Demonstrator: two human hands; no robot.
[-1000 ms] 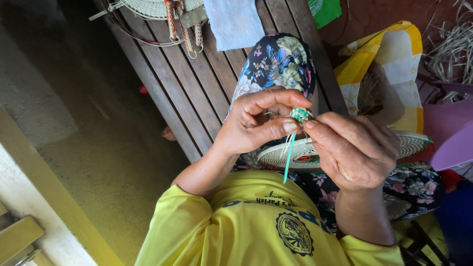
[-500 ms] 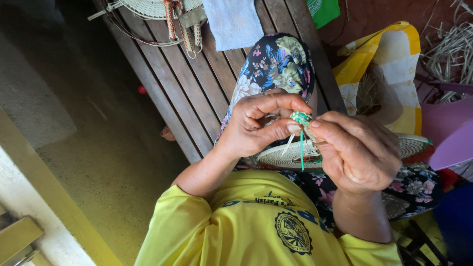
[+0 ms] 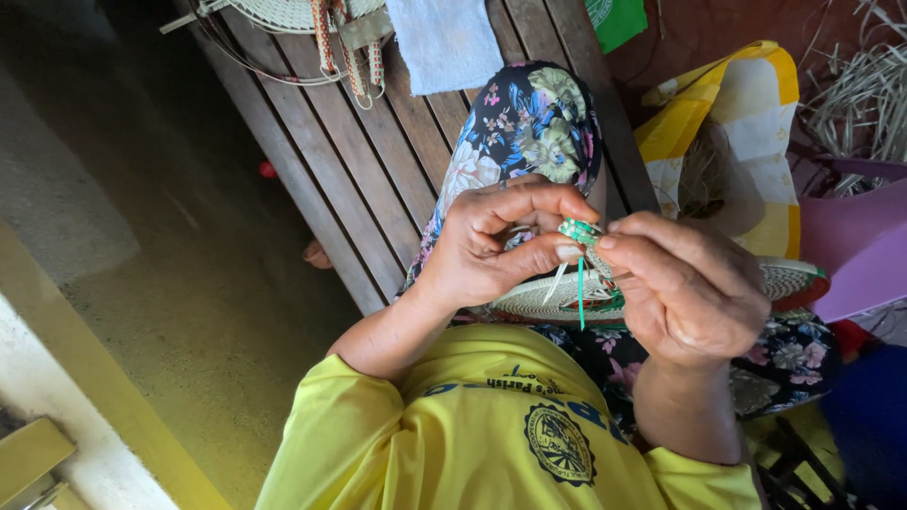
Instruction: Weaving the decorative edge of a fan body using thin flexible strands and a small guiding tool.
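My left hand (image 3: 496,246) and my right hand (image 3: 690,288) meet in front of my chest, both pinching a small green-and-white woven piece (image 3: 580,231). A thin green strand (image 3: 580,293) and a pale strand hang down from it. Under the hands, on my lap, lies a flat round woven mat (image 3: 529,300) with a green and red rim. My knee in floral cloth (image 3: 529,123) rises behind the hands.
A wooden slatted bench (image 3: 378,161) runs behind, carrying a woven basket with straps (image 3: 312,19) and a pale blue cloth (image 3: 444,42). A yellow-and-white bag (image 3: 746,123), loose dry straw (image 3: 860,94) and a pink sheet (image 3: 860,255) lie at right. Concrete floor at left.
The hanging green strand swung from slanting left to hanging nearly straight down. Both hands kept hold of the small woven piece and shifted only slightly.
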